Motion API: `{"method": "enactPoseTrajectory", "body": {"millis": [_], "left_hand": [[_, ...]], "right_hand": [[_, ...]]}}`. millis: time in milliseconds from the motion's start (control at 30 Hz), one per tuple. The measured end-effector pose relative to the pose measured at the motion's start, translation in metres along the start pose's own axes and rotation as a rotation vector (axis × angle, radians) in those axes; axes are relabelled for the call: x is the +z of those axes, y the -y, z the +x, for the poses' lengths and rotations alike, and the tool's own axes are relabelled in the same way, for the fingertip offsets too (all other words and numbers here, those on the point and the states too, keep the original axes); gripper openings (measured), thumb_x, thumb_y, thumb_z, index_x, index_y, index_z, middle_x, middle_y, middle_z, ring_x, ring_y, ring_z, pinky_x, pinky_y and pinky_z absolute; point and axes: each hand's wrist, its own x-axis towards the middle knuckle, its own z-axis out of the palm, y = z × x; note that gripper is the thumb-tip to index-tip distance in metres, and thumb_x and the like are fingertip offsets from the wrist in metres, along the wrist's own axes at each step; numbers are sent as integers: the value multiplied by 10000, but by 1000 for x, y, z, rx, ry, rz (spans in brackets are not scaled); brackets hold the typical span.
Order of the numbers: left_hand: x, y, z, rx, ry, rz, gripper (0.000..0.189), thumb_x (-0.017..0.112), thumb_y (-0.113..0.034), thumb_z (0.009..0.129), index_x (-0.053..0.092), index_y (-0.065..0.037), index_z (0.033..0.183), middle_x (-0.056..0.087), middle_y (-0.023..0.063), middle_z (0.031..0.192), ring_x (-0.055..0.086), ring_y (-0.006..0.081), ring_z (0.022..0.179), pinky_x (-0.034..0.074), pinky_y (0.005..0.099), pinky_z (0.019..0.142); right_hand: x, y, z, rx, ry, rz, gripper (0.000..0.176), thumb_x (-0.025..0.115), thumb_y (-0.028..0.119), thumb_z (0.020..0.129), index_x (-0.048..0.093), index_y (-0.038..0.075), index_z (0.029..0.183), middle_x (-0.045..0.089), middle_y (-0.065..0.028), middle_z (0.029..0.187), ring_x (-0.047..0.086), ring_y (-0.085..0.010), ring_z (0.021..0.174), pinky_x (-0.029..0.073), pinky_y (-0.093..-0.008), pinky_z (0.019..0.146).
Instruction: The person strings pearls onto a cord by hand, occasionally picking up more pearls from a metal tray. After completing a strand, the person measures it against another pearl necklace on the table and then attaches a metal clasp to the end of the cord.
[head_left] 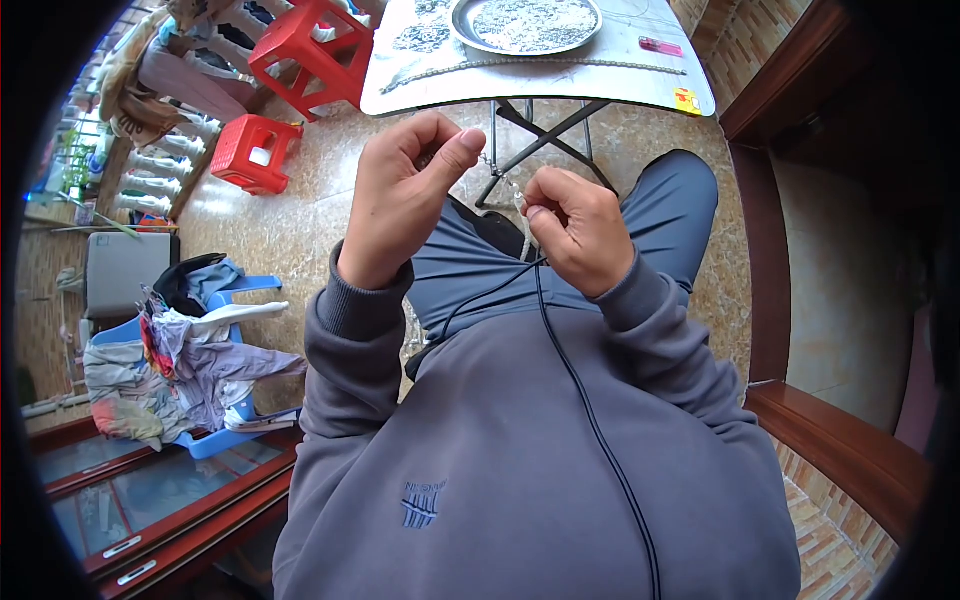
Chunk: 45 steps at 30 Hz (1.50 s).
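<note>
My left hand [405, 190] is raised over my lap, its thumb and index finger pinched on one end of a thin chain. My right hand [578, 225], a little lower and to the right, pinches the same chain [526, 243], which spans the gap between the hands. Below my right fingers a pale beaded length of it hangs down. The tips of both hands' fingers partly hide what they grip. Beyond them, a long beaded strand [540, 62] lies along the near side of the white table [400, 95].
On the table are a metal tray [598, 22] of small silvery pieces, a loose pile [425, 38] and a pink lighter [660, 46]. Red stools [240, 155] and another person [185, 75] are at the upper left. A blue chair [215, 440] with clothes stands at the left.
</note>
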Motion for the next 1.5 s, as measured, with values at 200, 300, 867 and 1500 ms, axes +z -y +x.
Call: {"method": "enactPoseTrajectory", "body": {"millis": [200,300,867,1500], "left_hand": [[-4,-3,0,5,-11,109,241,692,-168,923,632,-7,755,481,-48,610,351,42,548,283,194,490],[-3,-8,3,20,-52,98,248,698,-176,920,637,-6,750,477,-48,604,348,45,541,281,195,486],[7,4,-6,-74,15,30,289,721,-220,911,648,-8,729,510,-30,596,383,48,533,294,199,477],[20,63,-20,-189,36,-169,181,685,-151,916,689,-10,804,584,-8,678,432,57,589,351,188,541]], "right_hand": [[2,6,-7,-23,-62,52,27,571,7,825,591,23,834,563,-65,783,449,-148,630,404,-254,588],[1,12,-7,-122,-80,13,36,566,8,834,593,31,826,587,-63,831,449,-140,637,402,-244,595],[-10,35,-9,-14,-195,1035,56,599,38,927,550,12,920,600,-133,1054,342,-48,513,287,-176,442],[-16,16,-16,447,3,1027,96,577,91,992,561,-3,983,613,-96,1024,284,-17,492,224,-160,403]]}}
